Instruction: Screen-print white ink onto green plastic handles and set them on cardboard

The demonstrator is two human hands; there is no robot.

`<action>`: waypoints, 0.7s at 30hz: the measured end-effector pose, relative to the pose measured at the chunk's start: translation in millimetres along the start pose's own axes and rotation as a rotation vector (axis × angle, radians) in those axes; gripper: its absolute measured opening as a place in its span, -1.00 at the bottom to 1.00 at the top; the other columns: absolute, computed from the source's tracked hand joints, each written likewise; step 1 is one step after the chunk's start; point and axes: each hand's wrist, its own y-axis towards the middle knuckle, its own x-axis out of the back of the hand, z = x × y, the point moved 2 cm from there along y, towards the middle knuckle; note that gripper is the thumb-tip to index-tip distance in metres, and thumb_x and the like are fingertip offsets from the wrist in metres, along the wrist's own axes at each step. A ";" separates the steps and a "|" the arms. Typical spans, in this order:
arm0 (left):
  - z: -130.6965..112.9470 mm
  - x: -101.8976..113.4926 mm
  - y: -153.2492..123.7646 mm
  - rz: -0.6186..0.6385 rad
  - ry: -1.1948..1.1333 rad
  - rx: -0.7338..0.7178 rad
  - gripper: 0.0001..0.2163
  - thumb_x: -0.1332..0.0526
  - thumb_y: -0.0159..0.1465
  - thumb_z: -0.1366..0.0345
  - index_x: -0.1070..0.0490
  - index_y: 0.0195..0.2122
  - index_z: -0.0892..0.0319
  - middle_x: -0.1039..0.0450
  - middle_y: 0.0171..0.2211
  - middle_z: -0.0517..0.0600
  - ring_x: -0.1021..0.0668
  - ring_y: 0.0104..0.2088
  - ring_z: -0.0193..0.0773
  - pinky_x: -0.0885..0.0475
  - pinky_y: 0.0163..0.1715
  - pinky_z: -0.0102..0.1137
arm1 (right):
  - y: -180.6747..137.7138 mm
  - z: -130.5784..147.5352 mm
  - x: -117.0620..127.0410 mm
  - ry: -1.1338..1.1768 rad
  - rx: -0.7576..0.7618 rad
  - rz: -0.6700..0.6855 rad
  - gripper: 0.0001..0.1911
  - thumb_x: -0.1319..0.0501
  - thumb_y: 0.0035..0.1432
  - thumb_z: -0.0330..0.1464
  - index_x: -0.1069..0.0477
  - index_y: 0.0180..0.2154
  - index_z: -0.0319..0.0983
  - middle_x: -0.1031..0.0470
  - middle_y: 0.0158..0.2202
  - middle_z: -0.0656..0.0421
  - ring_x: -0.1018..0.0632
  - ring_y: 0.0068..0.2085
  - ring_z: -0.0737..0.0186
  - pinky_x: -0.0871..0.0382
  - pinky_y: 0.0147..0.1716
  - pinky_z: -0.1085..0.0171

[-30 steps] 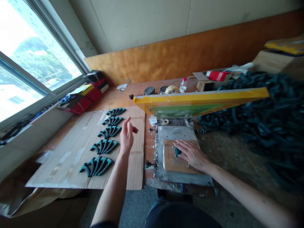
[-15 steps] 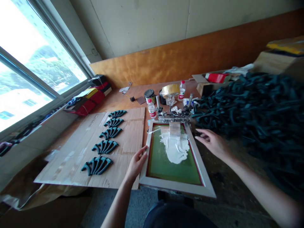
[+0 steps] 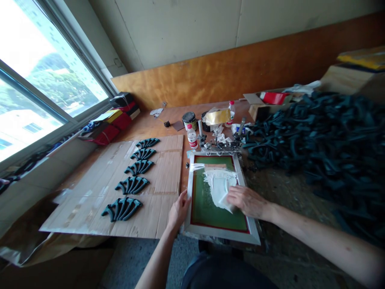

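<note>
A silk screen frame [image 3: 252, 233] lies before me, its pale rails around a green mesh [image 3: 207, 218] with a red-brown border. White ink [image 3: 215, 180] is spread over the middle and upper mesh. My left hand [image 3: 179, 210] grips the left rail near its lower half. Above the mesh, at the right edge of the ink, my right hand [image 3: 248, 201] is closed with curled fingers. Something whitish shows at its fingertips, but I cannot make out what it is. A brownish strip [image 3: 215, 166] shows at the top of the ink. Behind the frame is a metal hinge clamp [image 3: 221, 150].
Several fans of dark green curved pieces [image 3: 132, 186] lie on a cardboard sheet [image 3: 164, 176] at left. A large heap of similar pieces [image 3: 313, 136] fills the right. Behind stand a plastic bottle [image 3: 191, 137], a can [image 3: 189, 120] and a tape roll [image 3: 218, 117].
My right hand has moved left from beside the frame to over the inked mesh and closed. The frame's near end has shifted and appears lower. My left hand stays at the left rail.
</note>
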 end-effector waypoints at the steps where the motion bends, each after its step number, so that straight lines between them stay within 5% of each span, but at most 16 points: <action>1: 0.8 -0.9 0.1 0.000 -0.026 -0.004 -0.52 0.00 0.30 0.06 -0.27 0.20 0.10 -0.58 -0.35 -0.03 -0.59 -0.34 -0.23 -0.38 -0.35 -0.45 | -0.9 0.4 2.4 0.017 0.017 0.016 -0.79 -0.07 0.10 -0.59 -0.39 -0.41 -0.21 -0.44 -0.41 0.14 -0.41 -0.29 0.17 -0.23 -0.30 0.25; 8: 4.1 -2.9 -0.2 -0.012 -0.178 0.015 -0.50 -0.05 0.27 0.02 -0.28 0.17 0.13 -0.59 -0.34 -0.01 -0.61 -0.31 -0.21 -0.42 -0.33 -0.42 | -5.1 12.7 -15.1 -0.046 -0.049 -0.233 -0.72 0.00 0.20 -0.55 -0.47 -0.26 -0.25 -0.48 -0.30 0.06 -0.43 -0.21 0.13 -0.30 -0.22 0.19; 11: 2.7 -2.3 -1.0 -0.021 -0.207 0.032 -0.50 -0.06 0.26 0.00 -0.31 0.16 0.14 -0.59 -0.34 0.00 -0.61 -0.32 -0.19 -0.44 -0.33 -0.40 | -11.2 15.0 -17.6 0.025 -0.021 -0.171 -0.73 -0.02 0.21 -0.53 -0.48 -0.24 -0.24 -0.48 -0.32 0.08 -0.44 -0.23 0.16 -0.33 -0.22 0.22; 14: -3.6 2.6 -2.7 -0.010 -0.278 0.049 -0.45 -0.12 0.22 -0.03 -0.31 0.17 0.16 -0.59 -0.34 0.01 -0.60 -0.35 -0.20 -0.44 -0.35 -0.40 | 10.8 -1.2 0.8 0.096 -0.140 -0.140 -0.71 -0.13 0.21 -0.45 -0.44 -0.04 -0.15 -0.49 -0.26 0.15 -0.47 -0.20 0.18 -0.35 -0.21 0.26; 17: -19.4 18.3 -7.4 0.006 -0.409 0.061 -0.31 -0.21 0.13 -0.10 -0.26 0.21 0.19 -0.58 -0.40 -0.01 -0.57 -0.42 -0.23 -0.42 -0.43 -0.43 | 46.7 -28.9 31.0 0.067 -0.352 -0.175 -0.43 -0.24 0.16 -0.35 -0.23 0.20 -0.01 -0.46 -0.15 0.16 -0.49 -0.21 0.19 -0.38 -0.24 0.28; 21: -61.2 55.2 -12.2 0.003 -0.574 0.044 -0.36 -0.22 0.09 -0.17 -0.43 0.04 0.24 -0.53 -0.44 -0.03 -0.52 -0.49 -0.30 -0.36 -0.51 -0.48 | 48.0 -73.5 70.8 -0.051 -0.587 -0.362 -0.46 -0.19 0.20 -0.15 -0.26 0.19 -0.06 -0.43 -0.12 0.09 -0.50 -0.27 0.15 -0.37 -0.33 0.26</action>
